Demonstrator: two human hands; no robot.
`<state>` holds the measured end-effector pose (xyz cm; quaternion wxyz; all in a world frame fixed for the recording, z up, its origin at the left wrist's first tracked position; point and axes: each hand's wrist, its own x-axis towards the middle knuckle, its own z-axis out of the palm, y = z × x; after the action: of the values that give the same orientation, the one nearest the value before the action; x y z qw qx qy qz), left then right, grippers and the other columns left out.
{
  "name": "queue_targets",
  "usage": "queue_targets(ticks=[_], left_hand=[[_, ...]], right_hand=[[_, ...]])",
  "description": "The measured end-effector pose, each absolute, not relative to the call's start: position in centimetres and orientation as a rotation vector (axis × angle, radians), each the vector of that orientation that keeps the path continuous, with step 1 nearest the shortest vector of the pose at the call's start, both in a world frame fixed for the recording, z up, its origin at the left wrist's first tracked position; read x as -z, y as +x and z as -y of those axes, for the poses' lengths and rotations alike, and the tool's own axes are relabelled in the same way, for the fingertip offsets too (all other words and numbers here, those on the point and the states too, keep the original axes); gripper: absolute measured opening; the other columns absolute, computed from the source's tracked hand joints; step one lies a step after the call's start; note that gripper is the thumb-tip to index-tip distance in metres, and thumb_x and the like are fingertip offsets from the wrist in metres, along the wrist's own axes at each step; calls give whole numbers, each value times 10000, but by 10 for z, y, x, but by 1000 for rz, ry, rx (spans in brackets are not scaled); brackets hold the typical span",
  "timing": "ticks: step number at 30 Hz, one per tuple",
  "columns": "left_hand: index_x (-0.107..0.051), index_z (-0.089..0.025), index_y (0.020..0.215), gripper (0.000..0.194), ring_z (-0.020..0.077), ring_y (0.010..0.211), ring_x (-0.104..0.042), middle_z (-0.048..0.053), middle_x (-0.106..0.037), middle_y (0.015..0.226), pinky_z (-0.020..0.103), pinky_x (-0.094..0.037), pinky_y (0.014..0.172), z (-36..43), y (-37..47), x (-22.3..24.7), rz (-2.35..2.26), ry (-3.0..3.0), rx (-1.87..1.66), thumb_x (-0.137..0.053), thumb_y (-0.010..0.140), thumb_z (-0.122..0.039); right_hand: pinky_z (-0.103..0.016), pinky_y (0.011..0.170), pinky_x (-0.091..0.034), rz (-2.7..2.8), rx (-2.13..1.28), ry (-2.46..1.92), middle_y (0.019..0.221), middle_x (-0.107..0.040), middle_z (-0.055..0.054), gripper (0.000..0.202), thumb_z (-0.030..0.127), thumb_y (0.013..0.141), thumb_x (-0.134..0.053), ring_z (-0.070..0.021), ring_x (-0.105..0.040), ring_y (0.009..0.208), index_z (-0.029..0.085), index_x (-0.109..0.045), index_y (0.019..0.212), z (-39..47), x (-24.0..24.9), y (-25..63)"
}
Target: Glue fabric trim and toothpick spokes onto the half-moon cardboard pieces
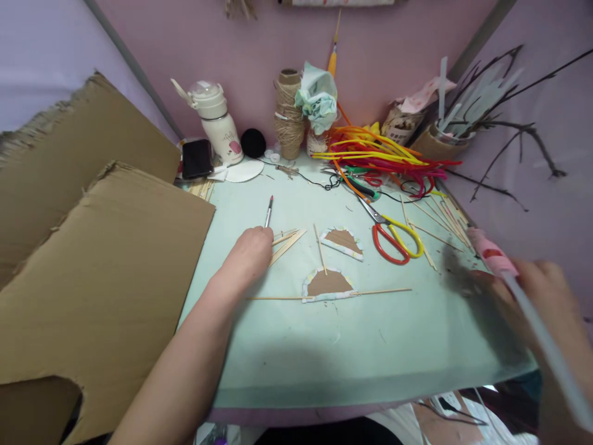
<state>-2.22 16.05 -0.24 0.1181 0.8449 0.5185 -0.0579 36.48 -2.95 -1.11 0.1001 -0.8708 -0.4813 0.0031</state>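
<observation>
My right hand [542, 290], blurred, grips a pink hot glue gun [495, 253] at the table's right edge, a long translucent glue stick [551, 346] trailing from its back. On the left, my left hand [252, 250] is curled down over flat wooden sticks [288, 246]; its fingertips are hidden, so what they hold does not show. A red-tipped pen or brush [269, 210] pokes out just beyond it. At mid-table lies a half-round cardboard piece [330, 283] edged with pale material, thin sticks reaching out from both ends and its top. Behind it is a smaller half-round piece [343, 240].
Scissors [389, 233] with red and yellow handles lie right of centre. Large cardboard sheets [106, 266] cover the left side. Along the back stand a white bottle [222, 130], a twine spool [290, 117], bright pipe cleaners [384, 151] and a jar [442, 142] with glue sticks and twigs.
</observation>
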Motion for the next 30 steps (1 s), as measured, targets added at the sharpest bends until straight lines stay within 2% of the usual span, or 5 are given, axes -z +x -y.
queue_targets(ticks=[6, 13, 19, 26, 30], left_hand=[[-557, -166, 831, 229, 261, 829, -557, 127, -611, 891, 335, -399, 662, -160, -30, -1, -1513, 2469, 126, -347, 887, -94], [-495, -214, 890, 223, 166, 752, -577, 23, -627, 854, 275, -423, 657, -161, -40, -21, -1524, 1886, -422, -292, 962, -273], [-569, -211, 839, 160, 196, 748, -584, 34, -650, 848, 284, -376, 605, -155, -31, -12, -1650, 2017, -160, -560, 831, -371], [-628, -176, 742, 164, 257, 751, -616, 112, -667, 784, 321, -357, 627, -141, -9, -5, -1627, 2180, 60, -478, 788, -127], [-618, -177, 722, 166, 243, 727, -602, 100, -657, 754, 310, -338, 609, -146, -17, -3, -1624, 2127, 19, -478, 810, -163]], right_hand=[[-373, 614, -446, 1679, 191, -2772, 1068, -572, -263, 587, 498, 979, -322, -271, -595, 712, 62, -626, 1230, 19, 29, 378], [-396, 751, -494, 1914, 304, -2610, 964, -643, -266, 609, 488, 957, -381, -359, -599, 876, -2, -627, 1223, 22, 50, 404], [-515, 768, -517, 1845, 511, -2386, 1095, -640, -306, 770, 651, 926, -315, -420, -609, 971, 29, -559, 1309, 22, -1, 349], [-481, 1019, -479, 2142, -270, -1611, 1371, -546, -131, 481, 454, 970, -475, -294, -527, 1271, 254, -458, 1407, -31, -28, 212], [-494, 1012, -496, 2113, -448, -1535, 1343, -570, -120, 378, 363, 964, -498, -286, -538, 1264, 254, -537, 1324, -51, -21, 186]])
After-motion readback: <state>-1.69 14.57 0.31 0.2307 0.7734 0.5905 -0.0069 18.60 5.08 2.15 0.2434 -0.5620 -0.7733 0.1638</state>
